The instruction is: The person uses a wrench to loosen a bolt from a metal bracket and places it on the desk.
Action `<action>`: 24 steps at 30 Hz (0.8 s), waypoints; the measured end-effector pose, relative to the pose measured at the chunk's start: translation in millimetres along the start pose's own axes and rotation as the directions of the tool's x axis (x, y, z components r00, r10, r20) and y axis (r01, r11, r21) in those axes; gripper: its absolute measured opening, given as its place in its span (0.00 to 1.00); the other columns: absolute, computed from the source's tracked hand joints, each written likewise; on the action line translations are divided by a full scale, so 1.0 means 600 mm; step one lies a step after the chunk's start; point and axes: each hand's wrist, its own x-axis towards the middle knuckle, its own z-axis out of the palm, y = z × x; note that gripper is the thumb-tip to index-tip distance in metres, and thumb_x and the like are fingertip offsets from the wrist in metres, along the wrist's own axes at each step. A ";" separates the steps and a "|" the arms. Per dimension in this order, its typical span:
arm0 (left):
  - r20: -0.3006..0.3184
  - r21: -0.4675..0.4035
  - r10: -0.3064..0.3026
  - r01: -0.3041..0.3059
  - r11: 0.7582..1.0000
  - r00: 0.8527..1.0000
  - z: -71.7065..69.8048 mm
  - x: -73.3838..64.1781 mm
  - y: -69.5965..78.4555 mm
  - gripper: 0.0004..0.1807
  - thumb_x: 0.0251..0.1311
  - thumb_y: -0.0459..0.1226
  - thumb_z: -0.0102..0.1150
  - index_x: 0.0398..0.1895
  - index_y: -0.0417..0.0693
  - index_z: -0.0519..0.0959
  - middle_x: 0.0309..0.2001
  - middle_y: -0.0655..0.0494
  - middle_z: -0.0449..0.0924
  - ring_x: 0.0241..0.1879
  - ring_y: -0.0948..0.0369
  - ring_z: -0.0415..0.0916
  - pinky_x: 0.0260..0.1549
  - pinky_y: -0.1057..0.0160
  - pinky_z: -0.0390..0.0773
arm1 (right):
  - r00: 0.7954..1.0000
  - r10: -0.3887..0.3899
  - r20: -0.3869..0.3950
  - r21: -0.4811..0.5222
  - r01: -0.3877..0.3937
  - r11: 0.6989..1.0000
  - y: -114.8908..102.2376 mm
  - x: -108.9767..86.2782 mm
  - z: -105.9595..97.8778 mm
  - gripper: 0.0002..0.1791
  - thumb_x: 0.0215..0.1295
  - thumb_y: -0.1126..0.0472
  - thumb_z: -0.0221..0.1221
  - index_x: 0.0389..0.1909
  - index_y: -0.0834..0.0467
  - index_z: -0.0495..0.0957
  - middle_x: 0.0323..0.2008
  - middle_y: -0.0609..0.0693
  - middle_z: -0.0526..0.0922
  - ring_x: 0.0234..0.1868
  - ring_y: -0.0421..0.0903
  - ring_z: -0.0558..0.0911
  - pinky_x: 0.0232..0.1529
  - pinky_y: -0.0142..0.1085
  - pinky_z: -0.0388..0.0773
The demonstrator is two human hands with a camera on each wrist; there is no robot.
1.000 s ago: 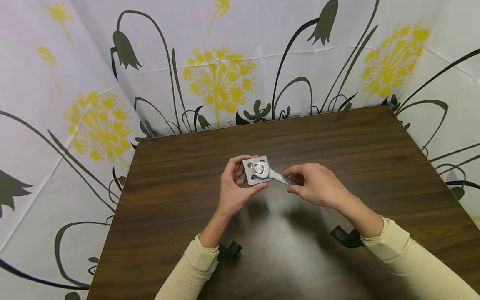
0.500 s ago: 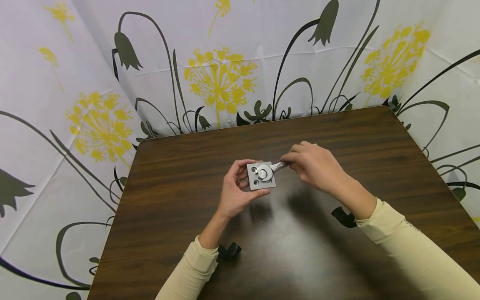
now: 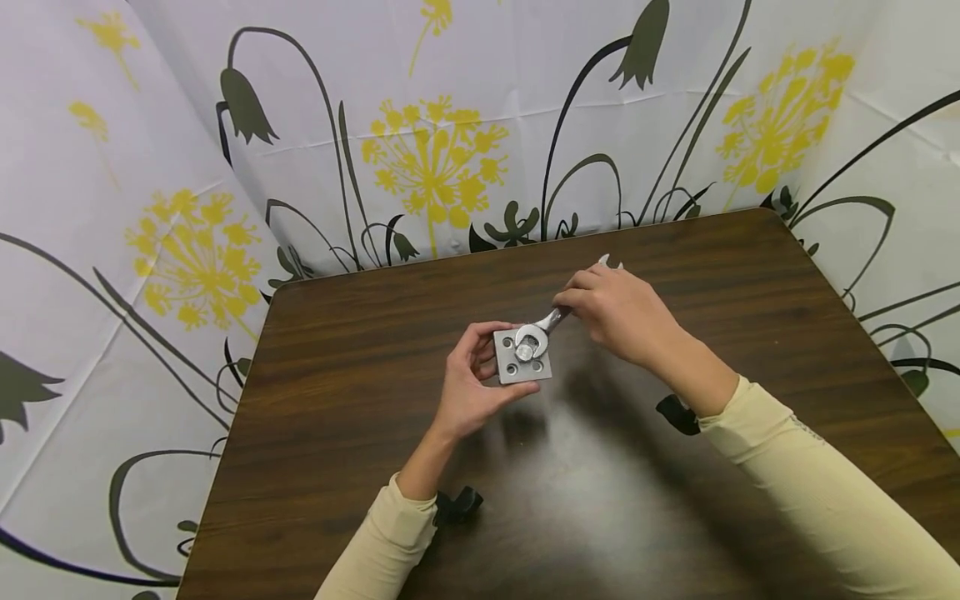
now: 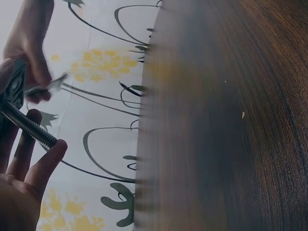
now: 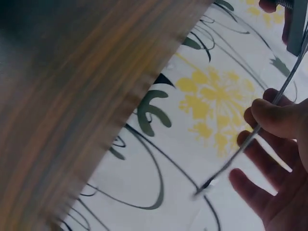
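Observation:
In the head view my left hand (image 3: 468, 385) grips a square grey metal plate (image 3: 537, 370) with holes near its corners, thumb along the lower edge. A bolt head (image 3: 524, 353) stands at the plate's middle. Its threaded shank (image 4: 31, 126) sticks out behind, past the left fingers, in the left wrist view. My right hand (image 3: 622, 315) pinches the shaft of a silver wrench (image 3: 553, 320) between thumb and fingers. One wrench end lies at the bolt head; how closely it fits cannot be told. The other, forked end shows beyond the right knuckles.
Both hands work above a dark wood-grain table (image 3: 360, 375). A white curtain (image 3: 315, 167) with yellow and grey-green flowers hangs behind it and at the sides. Black curved pieces (image 3: 459, 505) show by both wrists.
My right hand has swung the wrench upward and away, so its shaft now slants up to the right instead of down. The plate has shifted slightly right and down, with its tilt changed.

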 end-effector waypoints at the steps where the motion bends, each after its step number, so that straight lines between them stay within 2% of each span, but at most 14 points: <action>1: -0.006 -0.003 0.006 -0.006 1.000 1.000 -0.001 0.001 -0.001 0.40 0.35 0.17 0.76 0.56 0.32 0.69 0.56 0.43 0.79 0.48 0.53 0.79 0.40 0.62 0.82 | 0.999 0.037 0.016 0.013 -0.037 0.999 0.002 -0.004 0.000 0.11 0.62 0.68 0.63 0.44 0.53 0.86 0.39 0.47 0.83 0.44 0.50 0.79 0.38 0.45 0.78; 3: -0.020 -0.010 0.015 -0.016 1.000 1.000 -0.002 0.002 -0.002 0.40 0.35 0.17 0.76 0.56 0.32 0.69 0.56 0.43 0.79 0.48 0.52 0.79 0.39 0.62 0.82 | 0.991 0.117 0.066 0.061 -0.121 0.991 0.005 -0.015 0.001 0.11 0.63 0.65 0.65 0.45 0.53 0.85 0.40 0.47 0.83 0.42 0.49 0.80 0.36 0.46 0.78; 5: -0.034 -0.017 0.021 -0.021 1.000 0.999 -0.004 0.003 -0.004 0.40 0.35 0.17 0.76 0.56 0.32 0.69 0.55 0.44 0.79 0.48 0.52 0.79 0.39 0.62 0.82 | 0.974 0.188 0.129 0.148 -0.207 0.967 0.005 -0.026 0.003 0.11 0.63 0.63 0.66 0.47 0.54 0.84 0.39 0.46 0.84 0.40 0.47 0.81 0.34 0.45 0.78; 6: -0.042 -0.021 0.023 -0.024 0.999 0.999 -0.004 0.003 -0.005 0.40 0.34 0.17 0.76 0.56 0.32 0.69 0.55 0.44 0.80 0.48 0.51 0.79 0.39 0.62 0.83 | 0.961 0.219 0.168 0.222 -0.253 0.942 0.005 -0.031 0.004 0.12 0.63 0.62 0.66 0.48 0.55 0.84 0.39 0.46 0.85 0.39 0.46 0.81 0.35 0.45 0.78; 7: -0.049 -0.025 0.025 -0.027 0.999 0.998 -0.005 0.003 -0.006 0.40 0.34 0.17 0.76 0.56 0.32 0.70 0.55 0.44 0.80 0.48 0.51 0.79 0.39 0.62 0.83 | 0.948 0.238 0.213 0.318 -0.297 0.900 0.003 -0.035 0.006 0.12 0.63 0.63 0.66 0.48 0.57 0.83 0.38 0.48 0.85 0.37 0.46 0.82 0.35 0.45 0.79; 8: -0.058 -0.027 0.028 -0.029 0.999 0.998 -0.006 0.004 -0.006 0.40 0.34 0.16 0.75 0.56 0.32 0.70 0.55 0.44 0.80 0.48 0.51 0.79 0.39 0.62 0.83 | 0.931 0.254 0.263 0.425 -0.348 0.836 0.000 -0.039 0.006 0.13 0.63 0.63 0.66 0.48 0.59 0.83 0.37 0.49 0.85 0.36 0.46 0.83 0.36 0.44 0.80; 9: -0.065 -0.031 0.031 -0.033 0.999 0.997 -0.006 0.004 -0.007 0.40 0.34 0.16 0.75 0.56 0.31 0.70 0.55 0.44 0.80 0.48 0.50 0.79 0.39 0.62 0.83 | 0.911 0.269 0.313 0.532 -0.403 0.745 -0.004 -0.042 0.006 0.13 0.63 0.63 0.66 0.47 0.61 0.82 0.36 0.51 0.86 0.36 0.46 0.84 0.36 0.44 0.81; 10: -0.070 -0.035 0.034 -0.037 0.999 0.997 -0.006 0.005 -0.007 0.40 0.34 0.16 0.75 0.56 0.31 0.69 0.55 0.43 0.80 0.48 0.50 0.79 0.39 0.62 0.83 | 0.890 0.278 0.362 0.632 -0.453 0.628 -0.010 -0.045 0.005 0.13 0.63 0.63 0.66 0.47 0.64 0.82 0.34 0.54 0.86 0.35 0.47 0.85 0.36 0.45 0.83; 11: -0.073 -0.040 0.037 -0.040 0.998 0.997 -0.005 0.006 -0.008 0.40 0.34 0.16 0.75 0.56 0.30 0.69 0.55 0.43 0.80 0.48 0.49 0.79 0.39 0.62 0.83 | 0.867 0.287 0.407 0.710 -0.498 0.498 -0.017 -0.048 0.004 0.14 0.63 0.63 0.66 0.46 0.66 0.81 0.33 0.55 0.86 0.34 0.48 0.85 0.37 0.46 0.83; 13: -0.077 -0.041 0.040 -0.044 0.998 0.996 -0.004 0.007 -0.008 0.40 0.34 0.16 0.75 0.56 0.30 0.69 0.55 0.42 0.79 0.48 0.49 0.79 0.40 0.62 0.82 | 0.826 0.296 0.481 0.797 -0.552 0.245 -0.036 -0.052 -0.001 0.15 0.63 0.64 0.66 0.46 0.69 0.80 0.33 0.59 0.86 0.34 0.50 0.86 0.36 0.48 0.84; 15: -0.077 -0.046 0.044 -0.047 0.998 0.996 -0.003 0.008 -0.010 0.40 0.35 0.15 0.74 0.56 0.29 0.69 0.55 0.42 0.79 0.48 0.50 0.80 0.40 0.62 0.82 | 0.791 0.307 0.530 0.826 -0.563 0.025 -0.059 -0.053 -0.006 0.17 0.64 0.63 0.65 0.47 0.72 0.79 0.34 0.59 0.87 0.35 0.51 0.87 0.37 0.48 0.84; 20: -0.072 -0.060 0.055 -0.060 0.996 0.996 0.000 0.010 -0.014 0.39 0.34 0.14 0.73 0.56 0.28 0.68 0.55 0.39 0.79 0.48 0.52 0.80 0.40 0.63 0.82 | 0.732 0.287 0.617 0.772 -0.495 -0.397 -0.120 -0.054 -0.009 0.18 0.68 0.61 0.62 0.52 0.70 0.77 0.36 0.56 0.87 0.32 0.45 0.87 0.35 0.39 0.84; 22: -0.068 -0.079 0.068 -0.073 0.994 0.995 -0.001 0.011 -0.023 0.39 0.34 0.14 0.73 0.56 0.29 0.69 0.55 0.38 0.78 0.49 0.52 0.79 0.41 0.62 0.82 | 0.715 0.274 0.643 0.722 -0.448 -0.527 -0.143 -0.054 -0.009 0.21 0.68 0.60 0.61 0.56 0.69 0.74 0.37 0.55 0.87 0.32 0.43 0.87 0.34 0.35 0.84; 24: -0.066 -0.102 0.069 -0.076 0.992 0.995 -0.002 0.012 -0.024 0.38 0.34 0.13 0.71 0.56 0.28 0.68 0.55 0.37 0.78 0.50 0.51 0.79 0.41 0.62 0.82 | 0.707 0.268 0.654 0.675 -0.386 -0.628 -0.165 -0.052 -0.006 0.24 0.69 0.60 0.61 0.60 0.69 0.70 0.38 0.56 0.87 0.32 0.42 0.86 0.33 0.32 0.83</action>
